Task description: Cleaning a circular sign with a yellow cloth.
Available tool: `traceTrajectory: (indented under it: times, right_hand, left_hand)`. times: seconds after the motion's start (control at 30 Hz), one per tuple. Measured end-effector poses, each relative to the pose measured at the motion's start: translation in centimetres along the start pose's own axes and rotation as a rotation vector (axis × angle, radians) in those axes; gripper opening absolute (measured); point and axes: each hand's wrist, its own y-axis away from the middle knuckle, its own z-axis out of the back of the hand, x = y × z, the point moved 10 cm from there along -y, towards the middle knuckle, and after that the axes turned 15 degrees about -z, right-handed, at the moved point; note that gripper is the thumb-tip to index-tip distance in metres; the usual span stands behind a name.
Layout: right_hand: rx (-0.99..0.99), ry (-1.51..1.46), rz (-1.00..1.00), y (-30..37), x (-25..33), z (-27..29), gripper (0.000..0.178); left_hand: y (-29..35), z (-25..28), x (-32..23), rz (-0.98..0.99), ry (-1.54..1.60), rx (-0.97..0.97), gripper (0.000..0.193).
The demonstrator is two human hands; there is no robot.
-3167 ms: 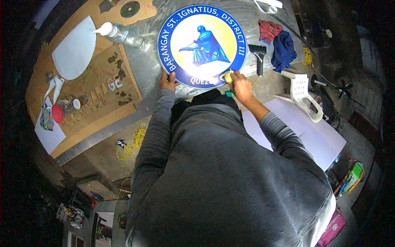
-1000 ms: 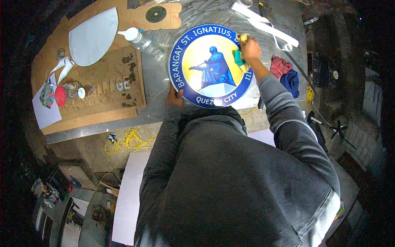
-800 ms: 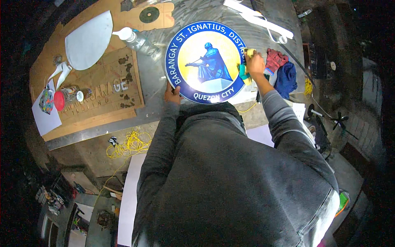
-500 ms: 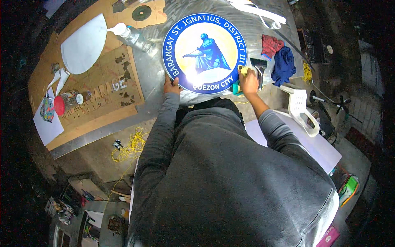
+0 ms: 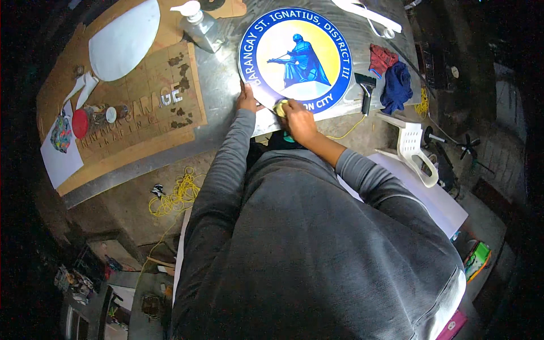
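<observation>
A round sign point(image 5: 266, 44), with a blue lettered ring and a blue seated figure on yellow, lies on the metal table. Touching its lower left rim is my left hand point(image 5: 246, 100), thumb and forefinger spread. My right hand point(image 5: 300, 120) is closed round a small yellow object point(image 5: 280, 107) at the sign's near edge; its kind is hard to make out. Some teal material shows beneath that hand. To the right lies a black squeegee point(image 5: 365, 90), with a red cloth point(image 5: 383, 59) and a dark blue cloth point(image 5: 396, 88) beyond it.
A clear pump bottle point(image 5: 202, 31) stands left of the sign. Cardboard sheets point(image 5: 141, 62) with a white curved piece point(image 5: 126, 39) and jars cover the left side. A white plastic chair point(image 5: 412, 144) is at the right; a yellow cord point(image 5: 180, 195) lies tangled on the floor.
My right hand has moved left along the sign's near edge with the yellow object, away from the squeegee. My left hand stays at the rim. The view has shifted slightly.
</observation>
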Motion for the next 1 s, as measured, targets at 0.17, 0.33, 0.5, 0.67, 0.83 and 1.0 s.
traceTrajectory:
  times: [0.17, 0.33, 0.5, 0.67, 0.83, 1.0]
  right_hand:
    - [0.034, 0.008, 0.161, -4.0, 6.3, -0.2, 0.026]
    - [-0.095, 0.053, 0.279, -8.3, 9.2, 0.9, 0.02]
    - [-0.032, 0.014, 0.295, -12.5, 10.7, 0.6, 0.025]
    - [-0.08, 0.042, 0.279, -17.7, 11.1, 1.5, 0.022]
    - [-0.08, 0.011, 0.223, -22.8, 9.6, 2.8, 0.026]
    - [-0.196, 0.014, 0.132, -28.3, 4.5, 5.2, 0.028]
  left_hand:
    - [-0.1, 1.3, 1.1, 0.053, 0.042, -0.1, 0.09]
    - [1.8, -0.7, -1.7, 0.08, 0.079, -0.043, 0.094]
    - [0.6, 0.7, -2.4, -0.099, -0.119, -0.043, 0.071]
    - [1.6, -0.2, -4.1, -0.356, -0.321, -0.006, 0.069]
    - [2.4, 0.1, -4.0, -0.356, -0.228, -0.038, 0.069]
    - [2.2, -1.1, -4.7, -0.361, -0.208, -0.022, 0.066]
